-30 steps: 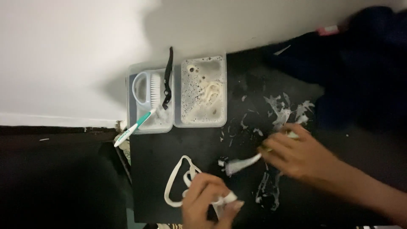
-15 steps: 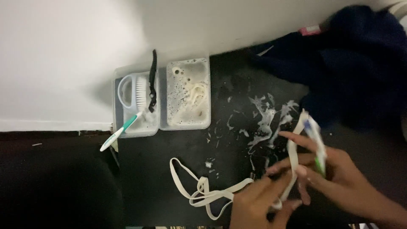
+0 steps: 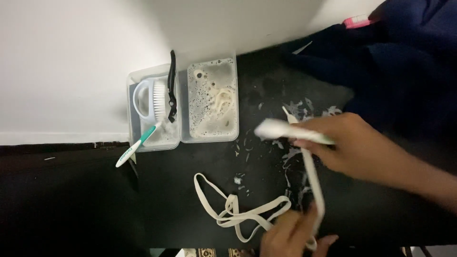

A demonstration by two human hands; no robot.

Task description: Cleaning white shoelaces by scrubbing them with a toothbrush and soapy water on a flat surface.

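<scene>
Now right hand (image 3: 357, 145) scrubs taut white shoelace (image 3: 312, 176) with toothbrush (image 3: 285, 131), left hand (image 3: 293, 235) pinching it

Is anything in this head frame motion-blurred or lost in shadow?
Head view: the white brush in the right hand is smeared by motion, as is the taut lace down to the left hand; the tubs are sharp; the dark cloth and the lower left sink into shadow.
</scene>
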